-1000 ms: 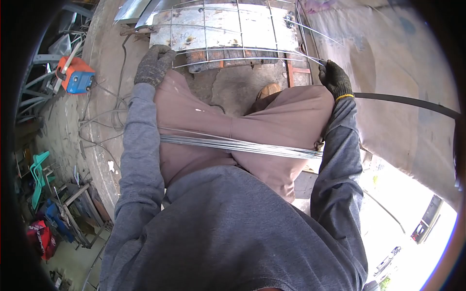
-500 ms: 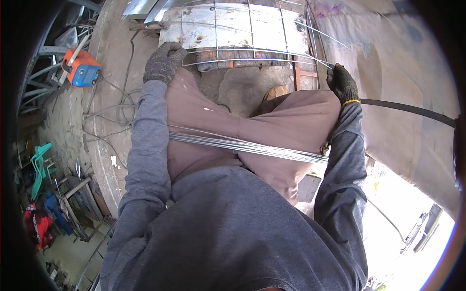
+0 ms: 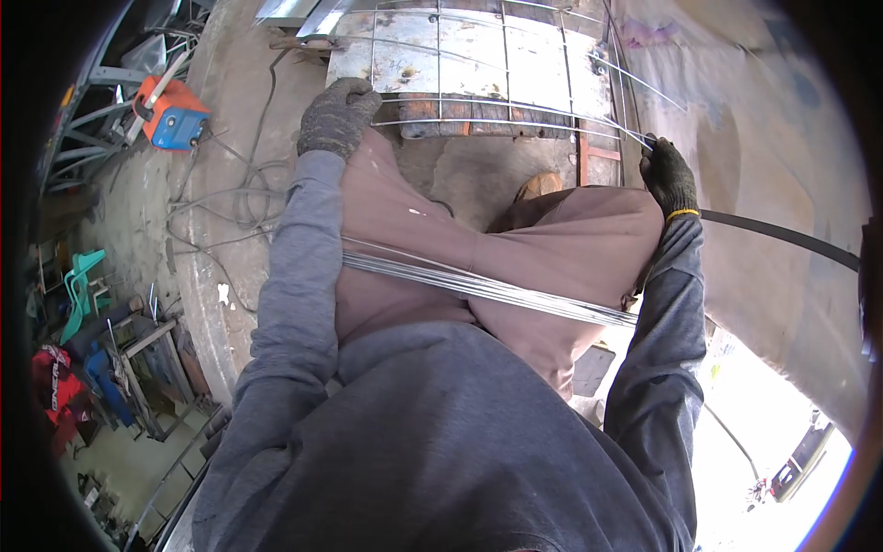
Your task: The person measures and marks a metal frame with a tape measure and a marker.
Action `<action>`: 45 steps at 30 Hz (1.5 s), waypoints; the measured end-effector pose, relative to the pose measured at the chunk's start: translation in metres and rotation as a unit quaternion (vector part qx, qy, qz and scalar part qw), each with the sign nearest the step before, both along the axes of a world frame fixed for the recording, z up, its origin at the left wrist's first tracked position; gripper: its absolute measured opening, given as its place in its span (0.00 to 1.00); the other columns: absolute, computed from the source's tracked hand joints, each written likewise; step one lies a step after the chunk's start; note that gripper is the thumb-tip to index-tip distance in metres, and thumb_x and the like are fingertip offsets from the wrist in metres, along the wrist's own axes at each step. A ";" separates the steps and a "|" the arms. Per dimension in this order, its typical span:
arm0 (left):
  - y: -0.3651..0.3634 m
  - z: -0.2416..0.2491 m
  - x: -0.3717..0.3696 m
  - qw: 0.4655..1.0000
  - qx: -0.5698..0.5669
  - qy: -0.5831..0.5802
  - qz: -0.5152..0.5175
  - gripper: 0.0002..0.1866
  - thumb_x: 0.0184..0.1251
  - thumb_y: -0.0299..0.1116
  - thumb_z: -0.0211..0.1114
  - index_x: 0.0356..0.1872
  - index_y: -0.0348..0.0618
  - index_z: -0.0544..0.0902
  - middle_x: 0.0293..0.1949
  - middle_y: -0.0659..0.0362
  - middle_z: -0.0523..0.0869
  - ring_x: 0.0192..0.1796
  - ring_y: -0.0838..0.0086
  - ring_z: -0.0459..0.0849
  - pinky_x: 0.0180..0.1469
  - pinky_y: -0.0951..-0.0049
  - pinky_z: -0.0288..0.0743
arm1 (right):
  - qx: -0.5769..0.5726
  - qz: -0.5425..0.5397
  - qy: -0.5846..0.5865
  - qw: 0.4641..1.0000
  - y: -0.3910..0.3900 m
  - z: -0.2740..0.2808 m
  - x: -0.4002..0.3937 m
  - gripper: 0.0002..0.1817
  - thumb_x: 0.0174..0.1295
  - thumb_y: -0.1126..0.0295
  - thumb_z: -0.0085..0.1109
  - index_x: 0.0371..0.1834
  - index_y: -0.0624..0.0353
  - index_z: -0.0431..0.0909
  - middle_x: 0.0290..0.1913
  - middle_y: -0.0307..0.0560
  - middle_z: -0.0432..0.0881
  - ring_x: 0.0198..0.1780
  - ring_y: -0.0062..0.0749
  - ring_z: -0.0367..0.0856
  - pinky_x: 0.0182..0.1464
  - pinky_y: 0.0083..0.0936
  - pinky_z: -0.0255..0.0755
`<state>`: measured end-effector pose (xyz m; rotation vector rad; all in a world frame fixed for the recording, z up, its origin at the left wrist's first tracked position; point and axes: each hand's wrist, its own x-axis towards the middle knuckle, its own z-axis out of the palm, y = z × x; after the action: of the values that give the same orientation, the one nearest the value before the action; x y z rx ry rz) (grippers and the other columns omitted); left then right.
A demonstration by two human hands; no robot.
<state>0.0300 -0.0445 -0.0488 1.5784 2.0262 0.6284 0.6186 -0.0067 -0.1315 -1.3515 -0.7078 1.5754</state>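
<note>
My left hand (image 3: 340, 118), in a dark knitted glove, is closed at the left end of a thin metal rod along the near edge of a wire grid (image 3: 506, 69). At the rod's right end my right hand (image 3: 669, 175), gloved with a yellow cuff edge, has its fingers closed round it. The grid lies over a pale, stained metal plate (image 3: 418, 66). A bundle of loose thin rods (image 3: 487, 287) rests across my lap. The exact finger grip is partly hidden on both sides.
An orange and blue machine (image 3: 175, 118) stands on the left, with tangled grey cables (image 3: 244, 198) beside it. A black cable or strap (image 3: 782, 230) runs right from behind my right wrist. Teal and red objects lie at lower left. A draped sheet (image 3: 736, 138) covers the right.
The whole scene has shifted slightly right in view as the camera turned. Both hands keep their places at the rod's ends.
</note>
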 end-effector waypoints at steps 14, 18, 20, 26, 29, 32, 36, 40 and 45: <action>-0.007 0.011 0.004 1.000 -0.013 -0.005 0.005 0.22 0.61 0.48 0.72 0.53 0.49 0.86 0.47 0.54 0.90 0.50 0.63 0.88 0.56 0.65 0.79 | 0.125 0.148 -0.247 0.950 0.007 -0.003 0.006 0.14 0.64 0.74 0.60 0.52 0.63 0.76 0.46 0.47 0.85 0.51 0.35 0.83 0.54 0.28 0.77; -0.012 0.008 -0.006 0.999 -0.001 -0.045 -0.031 0.22 0.64 0.47 0.71 0.55 0.48 0.85 0.48 0.54 0.90 0.50 0.66 0.88 0.55 0.67 0.79 | 0.058 0.112 -0.209 0.970 0.007 0.001 -0.004 0.12 0.65 0.73 0.60 0.50 0.63 0.76 0.44 0.47 0.85 0.48 0.36 0.84 0.53 0.29 0.77; -0.012 0.003 -0.009 0.995 0.002 -0.089 -0.044 0.21 0.66 0.44 0.71 0.57 0.45 0.84 0.47 0.54 0.89 0.49 0.69 0.87 0.54 0.69 0.79 | 0.113 0.109 -0.309 0.938 0.009 -0.006 0.008 0.11 0.67 0.71 0.60 0.49 0.65 0.76 0.41 0.47 0.84 0.45 0.35 0.84 0.51 0.28 0.78; -0.012 0.003 -0.008 0.996 0.010 -0.077 -0.046 0.21 0.69 0.42 0.69 0.57 0.43 0.83 0.48 0.53 0.89 0.50 0.68 0.87 0.55 0.69 0.79 | -0.075 -0.086 0.066 0.991 -0.003 0.044 -0.047 0.09 0.73 0.66 0.56 0.44 0.61 0.78 0.36 0.48 0.83 0.32 0.33 0.79 0.34 0.29 0.78; -0.011 0.000 -0.011 0.995 0.035 -0.068 -0.060 0.20 0.70 0.41 0.67 0.58 0.43 0.82 0.51 0.53 0.88 0.52 0.68 0.87 0.57 0.69 0.78 | -0.076 -0.089 0.070 0.991 -0.004 0.044 -0.047 0.09 0.74 0.67 0.56 0.45 0.61 0.78 0.38 0.49 0.84 0.32 0.33 0.79 0.35 0.29 0.78; -0.010 -0.005 -0.017 0.994 0.045 -0.057 -0.081 0.19 0.72 0.39 0.65 0.60 0.43 0.82 0.53 0.54 0.88 0.55 0.68 0.86 0.59 0.69 0.77 | -0.086 -0.078 0.029 0.993 -0.006 0.054 -0.055 0.10 0.73 0.68 0.56 0.49 0.63 0.78 0.41 0.50 0.85 0.36 0.35 0.81 0.39 0.30 0.79; -0.012 -0.005 -0.020 0.995 0.034 -0.059 -0.079 0.18 0.73 0.37 0.63 0.61 0.45 0.82 0.56 0.54 0.87 0.57 0.68 0.85 0.60 0.69 0.76 | -0.072 -0.059 0.058 0.994 -0.010 0.058 -0.056 0.12 0.72 0.70 0.56 0.53 0.64 0.77 0.44 0.52 0.85 0.40 0.36 0.81 0.42 0.30 0.79; -0.015 -0.002 -0.018 0.995 0.037 -0.039 -0.087 0.18 0.73 0.34 0.63 0.61 0.47 0.82 0.57 0.54 0.86 0.58 0.67 0.85 0.62 0.68 0.77 | -0.067 -0.042 0.031 0.996 -0.010 0.055 -0.052 0.13 0.72 0.69 0.57 0.56 0.64 0.78 0.47 0.51 0.85 0.44 0.38 0.82 0.47 0.33 0.79; -0.014 -0.010 -0.018 0.995 0.058 -0.038 -0.078 0.19 0.71 0.32 0.64 0.62 0.49 0.82 0.56 0.53 0.86 0.57 0.66 0.85 0.61 0.68 0.77 | -0.121 -0.051 0.040 0.991 -0.007 0.056 -0.054 0.15 0.72 0.71 0.55 0.58 0.67 0.76 0.50 0.55 0.85 0.45 0.39 0.84 0.46 0.30 0.81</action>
<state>0.0116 -0.0588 -0.0584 1.7321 1.8198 0.7451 0.5642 -0.0140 -0.0757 -1.4646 -0.4006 1.6624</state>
